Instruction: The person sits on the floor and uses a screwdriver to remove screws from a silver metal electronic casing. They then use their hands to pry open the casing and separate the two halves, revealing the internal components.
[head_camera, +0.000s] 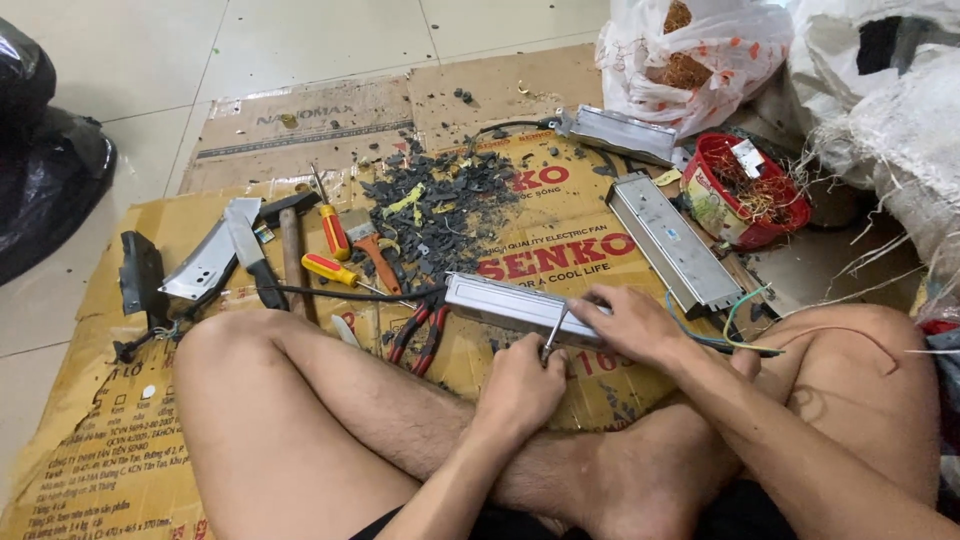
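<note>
Person sits cross-legged on flattened cardboard (120, 440) over tile floor. L hand (520, 385) closed around a thin metal tool (553, 333), prob. a screwdriver; tip meets the near edge of a long silver metal housing (500, 303) lying across the cardboard just in front of the shins. R hand (630, 320) rests on top of the housing's right end, fingers curled over it, pressing it down.

Around it:
- red-handled pliers (418, 338), just left of L hand, touching the housing's near edge
- 2 screwdrivers w/ red-yellow handles (330, 268), further left
- hammer (290, 240) and scraper w/ orange handle (370, 250) beside them
- cleaver-type knife (250, 255) next to a bent metal sheet (205, 262)
- pile of dark plastic scraps (440, 205) behind the housing
- 2nd silver housing (670, 245) to the right, green and yellow wires (735, 325) trailing off its near end
- 3rd housing (620, 133) further back
- red tub (745, 190) w/ copper wire bits, far right
- white plastic bags (690, 55) behind the tub
</note>
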